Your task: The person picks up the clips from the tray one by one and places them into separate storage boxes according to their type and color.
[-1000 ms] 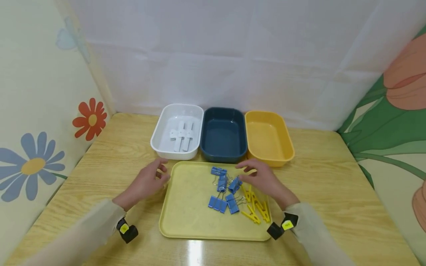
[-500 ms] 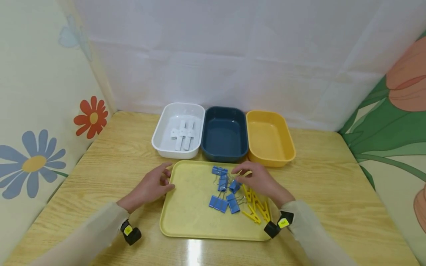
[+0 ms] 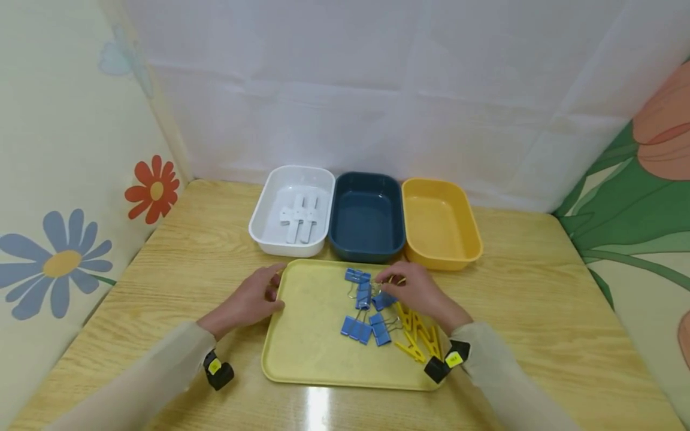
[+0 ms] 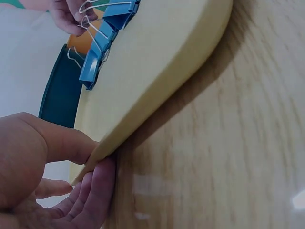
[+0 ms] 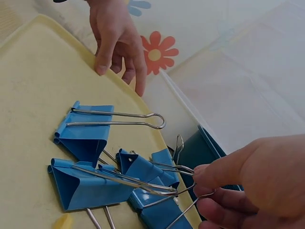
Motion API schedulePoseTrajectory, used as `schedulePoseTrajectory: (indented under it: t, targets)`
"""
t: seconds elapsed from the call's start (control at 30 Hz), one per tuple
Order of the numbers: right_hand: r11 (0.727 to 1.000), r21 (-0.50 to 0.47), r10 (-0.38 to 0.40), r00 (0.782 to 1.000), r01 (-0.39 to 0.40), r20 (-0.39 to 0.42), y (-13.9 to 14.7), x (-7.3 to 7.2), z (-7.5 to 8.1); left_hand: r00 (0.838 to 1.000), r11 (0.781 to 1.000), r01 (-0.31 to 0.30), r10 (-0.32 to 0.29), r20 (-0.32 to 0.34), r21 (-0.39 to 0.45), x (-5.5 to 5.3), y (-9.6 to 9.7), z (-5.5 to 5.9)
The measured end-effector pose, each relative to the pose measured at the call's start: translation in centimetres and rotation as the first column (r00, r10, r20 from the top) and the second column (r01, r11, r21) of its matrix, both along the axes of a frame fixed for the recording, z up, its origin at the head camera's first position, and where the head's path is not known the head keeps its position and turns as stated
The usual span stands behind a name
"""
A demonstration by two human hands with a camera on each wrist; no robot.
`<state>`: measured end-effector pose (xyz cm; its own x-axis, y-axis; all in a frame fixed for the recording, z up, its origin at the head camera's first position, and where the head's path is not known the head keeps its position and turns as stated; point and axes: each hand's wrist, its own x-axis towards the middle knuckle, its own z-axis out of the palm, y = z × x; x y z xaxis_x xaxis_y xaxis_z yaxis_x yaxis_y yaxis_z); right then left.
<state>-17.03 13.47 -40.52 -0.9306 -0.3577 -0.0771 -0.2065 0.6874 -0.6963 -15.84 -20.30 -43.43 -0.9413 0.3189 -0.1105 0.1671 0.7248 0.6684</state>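
My left hand (image 3: 250, 302) grips the left rim of a yellow tray (image 3: 307, 341), thumb on top and fingers underneath, as the left wrist view shows. Over the tray's far right part, my right hand (image 3: 420, 292) pinches the wire handle of a blue binder clip (image 5: 164, 210) between thumb and fingers. This clip lies low among the others, its body partly covered by the hand in the head view. Several more blue binder clips (image 3: 356, 330) lie close by on the tray, wire handles out. Yellow clothespins (image 3: 412, 347) lie beside them, near the tray's right edge.
Behind the tray, three bins stand side by side: a white bin (image 3: 261, 224) with several white pieces (image 3: 299, 218) in it, a dark blue bin (image 3: 366, 221) and an orange-yellow bin (image 3: 442, 230). A white cloth (image 3: 366, 90) hangs behind them.
My left hand has moved right onto the tray's left rim and now grips it. My right hand has come slightly left to the clip and pinches its handle.
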Motion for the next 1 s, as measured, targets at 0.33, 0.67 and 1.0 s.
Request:
schedulePoseTrajectory:
  t: [0.33,0.67,1.0]
  targets:
    - [0.997,-0.002,-0.082,0.995,0.082,0.049,0.0,-0.4,-0.3,0.999,1.0,0.001,-0.001,0.033,-0.002,-0.1,0.4,0.1]
    - [0.994,-0.036,-0.107,0.994,0.108,0.034,0.9,-0.5,0.0,1.0,1.0,0.011,-0.011,0.006,0.011,0.0,0.3,0.2]
    - [0.99,-0.063,-0.123,0.992,0.124,0.028,1.4,-0.6,0.7,1.0,1.0,0.0,0.0,0.027,0.013,0.0,0.1,0.0]
